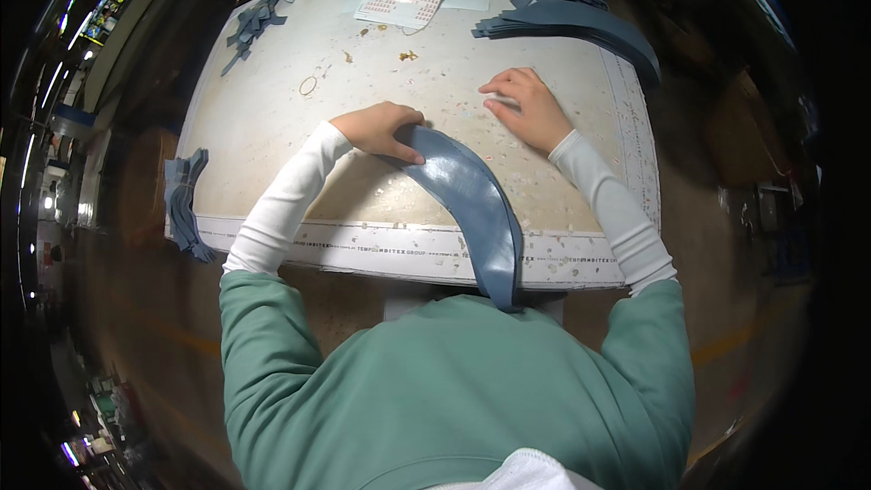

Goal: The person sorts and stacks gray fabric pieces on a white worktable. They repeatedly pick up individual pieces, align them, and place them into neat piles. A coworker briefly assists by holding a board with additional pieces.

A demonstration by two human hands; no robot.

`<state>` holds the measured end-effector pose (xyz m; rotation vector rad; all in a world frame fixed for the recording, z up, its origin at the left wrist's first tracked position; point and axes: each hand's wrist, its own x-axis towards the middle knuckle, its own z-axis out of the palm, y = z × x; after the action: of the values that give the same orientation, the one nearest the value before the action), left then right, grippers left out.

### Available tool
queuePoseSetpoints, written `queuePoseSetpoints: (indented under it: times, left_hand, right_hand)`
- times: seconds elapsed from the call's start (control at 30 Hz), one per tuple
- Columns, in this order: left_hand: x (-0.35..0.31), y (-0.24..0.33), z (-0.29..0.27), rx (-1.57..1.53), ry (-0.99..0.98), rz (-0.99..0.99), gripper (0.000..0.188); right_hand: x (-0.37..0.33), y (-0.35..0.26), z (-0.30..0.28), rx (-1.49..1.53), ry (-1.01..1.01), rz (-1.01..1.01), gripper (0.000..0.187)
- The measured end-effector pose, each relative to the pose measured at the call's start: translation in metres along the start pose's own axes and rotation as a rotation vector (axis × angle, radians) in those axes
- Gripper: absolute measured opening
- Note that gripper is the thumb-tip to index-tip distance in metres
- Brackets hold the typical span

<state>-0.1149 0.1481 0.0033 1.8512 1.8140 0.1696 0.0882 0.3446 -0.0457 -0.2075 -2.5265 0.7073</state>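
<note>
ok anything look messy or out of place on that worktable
Mostly small things. The curved blue strip under the left hand hangs over the table's near edge. Another bundle of blue pieces droops off the left edge. Small scraps and a loose ring lie scattered on the surface. The right hand rests nearby.

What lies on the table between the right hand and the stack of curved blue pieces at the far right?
Nothing sizeable: head view shows only scattered scraps on bare table between the right hand and the stack of curved blue pieces.

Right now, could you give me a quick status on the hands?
Left hand pinning curved blue strip. Right hand fingertips on table. Nothing between them.
</note>
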Motion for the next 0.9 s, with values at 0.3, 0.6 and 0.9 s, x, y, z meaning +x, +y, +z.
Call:
queuePoseSetpoints:
  times: [0.3,0.6,0.9]
  left_hand:
    - [-0.052,-0.146,-0.026,0.33,0.356,-1.088,0.06]
    - [0.057,-0.167,-0.025,-0.084,0.894,-0.413,0.032]
    - [0.128,-0.195,-0.107,0.072,0.848,-0.791,0.062]
  right_hand:
    - [0.033,0.001,0.038,-0.125,-0.134,0.03,0.029]
    - [0.115,0.002,0.111,-0.289,-0.012,-0.079,0.042]
    - [0.116,0.021,0.085,0.085,0.378,-0.044,0.021]
